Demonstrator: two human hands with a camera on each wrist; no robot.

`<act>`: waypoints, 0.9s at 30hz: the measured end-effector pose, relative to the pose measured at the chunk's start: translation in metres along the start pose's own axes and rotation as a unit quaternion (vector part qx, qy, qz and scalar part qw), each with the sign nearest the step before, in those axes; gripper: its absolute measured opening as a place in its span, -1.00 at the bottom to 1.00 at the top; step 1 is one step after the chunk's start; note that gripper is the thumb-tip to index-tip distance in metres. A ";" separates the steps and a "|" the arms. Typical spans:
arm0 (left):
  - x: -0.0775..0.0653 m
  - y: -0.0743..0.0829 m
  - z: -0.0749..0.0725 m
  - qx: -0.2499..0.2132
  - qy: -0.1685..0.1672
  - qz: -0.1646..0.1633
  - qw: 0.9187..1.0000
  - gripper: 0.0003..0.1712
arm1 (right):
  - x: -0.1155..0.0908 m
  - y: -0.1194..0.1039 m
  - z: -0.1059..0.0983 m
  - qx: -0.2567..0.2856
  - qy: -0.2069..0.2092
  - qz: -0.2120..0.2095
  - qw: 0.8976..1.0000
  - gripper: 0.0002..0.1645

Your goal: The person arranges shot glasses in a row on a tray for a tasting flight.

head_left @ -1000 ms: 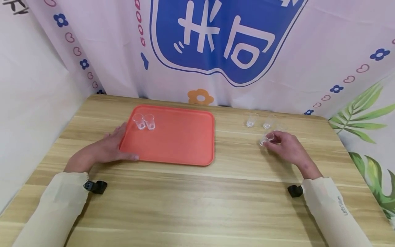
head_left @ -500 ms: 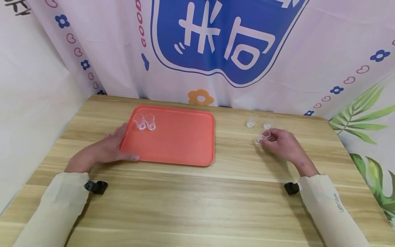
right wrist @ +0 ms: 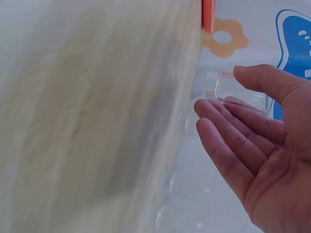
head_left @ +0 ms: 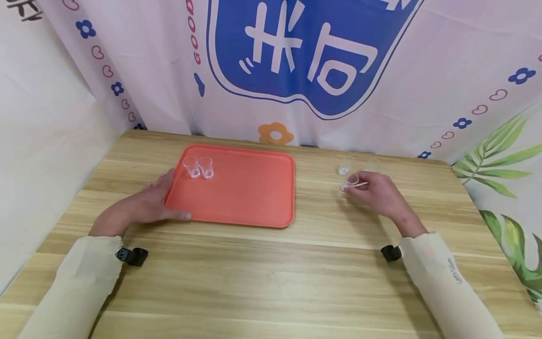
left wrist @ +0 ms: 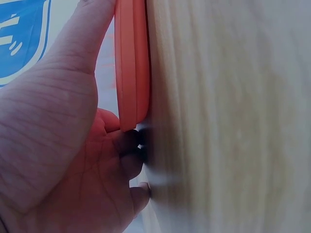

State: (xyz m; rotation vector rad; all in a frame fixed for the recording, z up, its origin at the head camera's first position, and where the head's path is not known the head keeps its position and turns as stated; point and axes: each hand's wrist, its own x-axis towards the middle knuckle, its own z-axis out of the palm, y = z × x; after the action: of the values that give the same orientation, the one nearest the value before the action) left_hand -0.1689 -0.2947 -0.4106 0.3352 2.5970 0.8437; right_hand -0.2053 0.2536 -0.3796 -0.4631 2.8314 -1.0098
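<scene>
Between the thumb and fingers of my right hand (head_left: 381, 195) is a small clear cup (head_left: 349, 182), tilted over the right part of the table. The right wrist view shows that cup (right wrist: 238, 90) side-on, thumb on one side and fingers on the other. My left hand (head_left: 146, 201) rests at the near left corner of the red tray (head_left: 237, 188), its thumb along the front edge and its fingers spread along the left side. In the left wrist view the fingers touch the tray's rim (left wrist: 130, 73). A pair of clear cups (head_left: 199, 168) stands in the tray's far left corner.
Behind my right hand another clear cup (head_left: 346, 165) stands on the wooden table (head_left: 262, 278), with a faint, partly hidden cup (head_left: 371, 165) beside it. A printed curtain (head_left: 169, 103) hangs along the table's back edge.
My right hand has moved left and slightly away from me, carrying the clear cup toward the tray. The left hand, tray and standing cups have stayed put.
</scene>
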 end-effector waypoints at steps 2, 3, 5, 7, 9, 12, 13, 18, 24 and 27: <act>0.000 0.000 0.000 0.000 0.001 0.001 1.000 0.57 | 0.002 -0.004 0.001 0.006 0.000 -0.005 1.000 -0.67; -0.001 0.000 0.000 0.002 0.001 0.002 1.000 0.57 | 0.003 -0.005 0.002 0.009 0.000 -0.005 1.000 -0.67; -0.001 0.001 0.000 0.003 0.003 0.004 1.000 0.57 | 0.006 -0.008 0.004 0.014 0.001 -0.006 1.000 -0.68; -0.002 0.001 0.000 0.003 0.003 0.005 1.000 0.57 | 0.008 -0.011 0.006 0.023 0.001 -0.008 1.000 -0.69; -0.002 0.001 0.001 0.003 0.003 0.005 1.000 0.57 | 0.011 -0.014 0.009 0.029 0.000 -0.010 1.000 -0.70; -0.002 0.000 0.001 0.003 0.002 0.002 1.000 0.57 | 0.015 -0.020 0.013 0.043 -0.004 -0.015 0.999 -0.70; -0.002 0.000 0.001 0.003 0.002 0.002 1.000 0.57 | 0.017 -0.022 0.014 0.045 -0.005 -0.017 0.999 -0.70; -0.001 -0.001 0.001 0.004 0.000 -0.001 1.000 0.58 | 0.023 -0.028 0.022 0.049 -0.008 -0.025 0.998 -0.68; -0.001 0.000 0.000 0.003 -0.001 -0.002 1.000 0.58 | 0.030 -0.038 0.033 0.056 -0.014 -0.020 0.998 -0.68; 0.000 0.001 0.000 0.004 -0.001 -0.001 1.000 0.58 | 0.033 -0.043 0.038 0.060 -0.017 -0.021 0.998 -0.70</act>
State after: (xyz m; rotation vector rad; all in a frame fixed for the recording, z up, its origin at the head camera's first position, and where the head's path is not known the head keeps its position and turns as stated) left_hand -0.1687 -0.2942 -0.4101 0.3351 2.5996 0.8314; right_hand -0.2186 0.1891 -0.3813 -0.5241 2.7219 -1.1602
